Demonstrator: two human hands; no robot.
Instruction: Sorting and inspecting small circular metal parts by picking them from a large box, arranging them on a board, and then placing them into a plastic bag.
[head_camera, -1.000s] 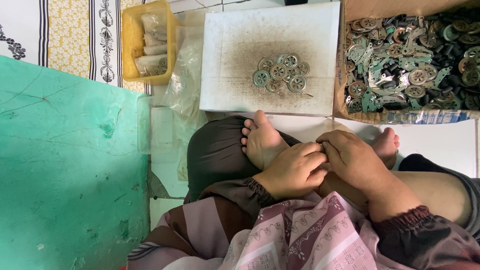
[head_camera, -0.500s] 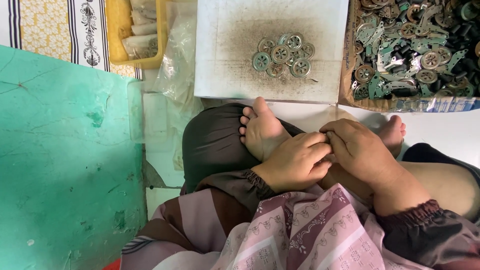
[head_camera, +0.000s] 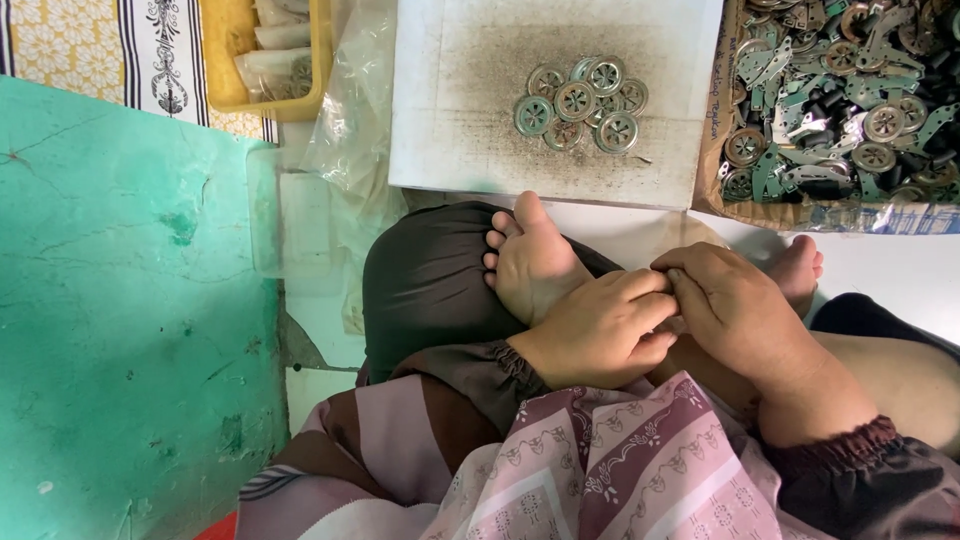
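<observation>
Both curled, fingertips pressed together in the lap: left hand (head_camera: 600, 335) against right hand (head_camera: 740, 315), pinching something too small to identify. Better to keep the grip low over the lap. Beyond the hands, round metal discs (head_camera: 580, 102) piled on white board (head_camera: 450, 120).

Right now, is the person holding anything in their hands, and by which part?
Cannot be told: the left hand and right hand press together fingertip to fingertip, hiding whatever may lie between them.
</observation>
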